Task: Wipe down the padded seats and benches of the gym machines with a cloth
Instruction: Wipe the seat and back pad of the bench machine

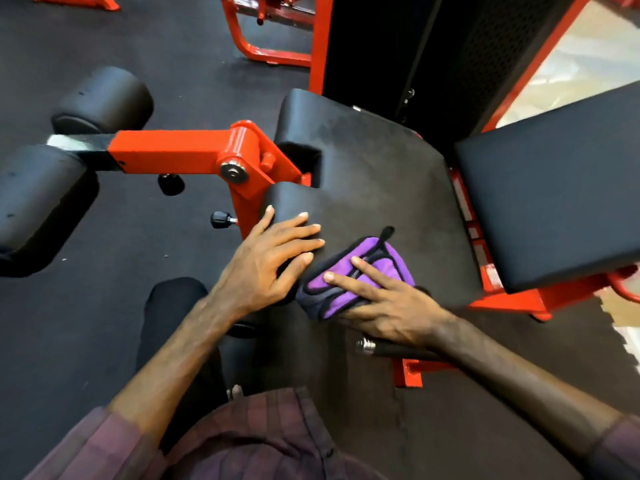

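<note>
A black padded seat (377, 174) of a red-framed gym machine fills the middle of the head view. A folded purple cloth with dark trim (349, 275) lies on the seat's near edge. My right hand (388, 303) presses flat on the cloth, fingers straight and spread over it. To the left of the cloth, my left hand (270, 258) rests flat on the seat's near-left corner, its fingers straight and its thumb over the edge. The black padded backrest (554, 199) stands to the right of the seat.
A red lever arm (180, 152) runs left from the seat to two black roller pads (104, 102) (38, 202). A black adjustment knob (221, 220) sticks out below it. A chrome-tipped handle (367, 346) lies under my right wrist. Black rubber floor surrounds the machine.
</note>
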`<state>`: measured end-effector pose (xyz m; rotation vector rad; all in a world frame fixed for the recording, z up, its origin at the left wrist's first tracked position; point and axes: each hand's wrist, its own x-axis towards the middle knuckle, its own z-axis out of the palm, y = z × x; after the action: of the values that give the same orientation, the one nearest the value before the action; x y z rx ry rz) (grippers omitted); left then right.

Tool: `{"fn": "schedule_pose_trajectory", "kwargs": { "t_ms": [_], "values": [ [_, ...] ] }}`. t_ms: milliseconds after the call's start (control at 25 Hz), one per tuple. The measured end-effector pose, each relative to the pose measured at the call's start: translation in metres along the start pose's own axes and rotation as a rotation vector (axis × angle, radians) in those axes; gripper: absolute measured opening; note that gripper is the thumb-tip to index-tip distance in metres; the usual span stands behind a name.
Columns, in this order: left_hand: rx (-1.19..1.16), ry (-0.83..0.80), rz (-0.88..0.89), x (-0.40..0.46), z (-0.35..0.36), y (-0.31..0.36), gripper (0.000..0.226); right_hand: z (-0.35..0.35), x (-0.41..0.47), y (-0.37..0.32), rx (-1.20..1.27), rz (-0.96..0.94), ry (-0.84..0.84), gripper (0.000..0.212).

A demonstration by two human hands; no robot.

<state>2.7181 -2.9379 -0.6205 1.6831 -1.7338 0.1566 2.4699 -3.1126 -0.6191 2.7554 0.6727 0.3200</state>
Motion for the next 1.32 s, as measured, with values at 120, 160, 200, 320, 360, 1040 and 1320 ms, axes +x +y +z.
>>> {"fn": "schedule_pose_trajectory", "kwargs": {
  "t_ms": [120,160,200,320,360,1040,1320],
  "values": [
    [0.093,-0.064,0.088,0.004,-0.001,0.004,0.036,-0.004,-0.05,0.002,0.09,0.098,0.023,0.021],
    [0.118,-0.075,0.103,0.007,-0.001,0.005,0.038,-0.005,-0.047,-0.001,0.086,0.109,0.019,0.021],
    [0.13,-0.089,0.107,0.01,-0.002,0.006,0.039,-0.006,-0.035,-0.003,0.082,0.103,-0.007,0.022],
    [0.131,-0.131,0.113,0.01,-0.005,0.007,0.041,-0.005,0.009,-0.008,0.089,0.029,-0.084,0.028],
    [0.134,-0.133,0.112,0.007,-0.006,0.008,0.041,-0.005,0.005,-0.004,0.086,0.016,-0.06,0.027],
    [-0.085,-0.403,0.323,0.05,-0.002,0.0,0.052,-0.002,0.069,-0.051,0.384,1.673,0.941,0.053],
    [-0.139,-0.365,0.323,0.046,0.007,-0.009,0.051,0.031,0.164,-0.104,0.296,2.026,1.121,0.064]
  ]
}}
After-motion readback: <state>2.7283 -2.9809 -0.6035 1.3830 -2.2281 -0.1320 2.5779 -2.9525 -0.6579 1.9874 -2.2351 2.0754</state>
